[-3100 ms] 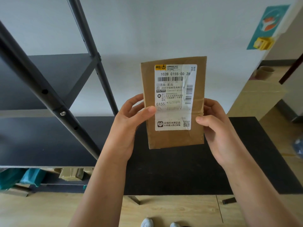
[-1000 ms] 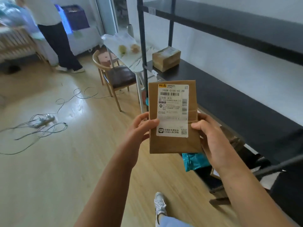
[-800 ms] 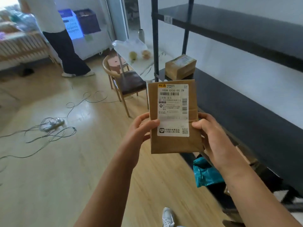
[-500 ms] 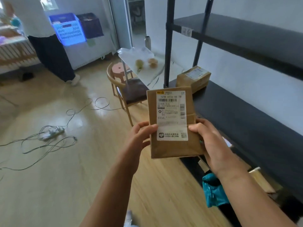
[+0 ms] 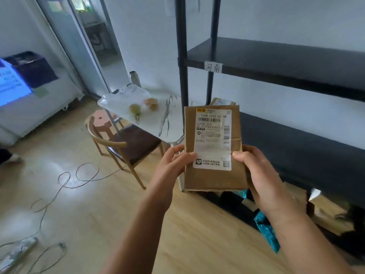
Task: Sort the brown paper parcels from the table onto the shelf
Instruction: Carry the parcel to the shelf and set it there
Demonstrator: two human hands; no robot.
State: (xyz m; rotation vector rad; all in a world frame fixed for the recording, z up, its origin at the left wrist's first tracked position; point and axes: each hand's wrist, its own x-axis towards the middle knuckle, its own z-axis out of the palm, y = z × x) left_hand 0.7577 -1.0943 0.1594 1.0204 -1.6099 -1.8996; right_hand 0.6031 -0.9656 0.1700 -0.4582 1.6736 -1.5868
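Note:
I hold a flat brown paper parcel [image 5: 213, 178] upright in front of me, its white shipping label facing me. My left hand [image 5: 173, 165] grips its left edge, thumb on the label. My right hand [image 5: 258, 171] grips its right edge, thumb on the front. The black metal shelf [image 5: 276, 60] stands to the right, with a handwritten tag on the edge of its upper board and a lower board [image 5: 296, 147] behind the parcel. Another brown parcel [image 5: 222, 101] lies at the near end of that lower board, mostly hidden by the one I hold.
A wooden chair [image 5: 122, 143] and a small white marble-top table [image 5: 150, 115] with fruit stand left of the shelf post. Cables [image 5: 65, 180] lie on the wooden floor. Cardboard boxes [image 5: 325, 210] and a teal bag [image 5: 266, 230] sit under the shelf.
The view has swung left from the black table along the shelf, then closer to its left end. The parcel stays held in both hands. The person at far left has dropped out of view.

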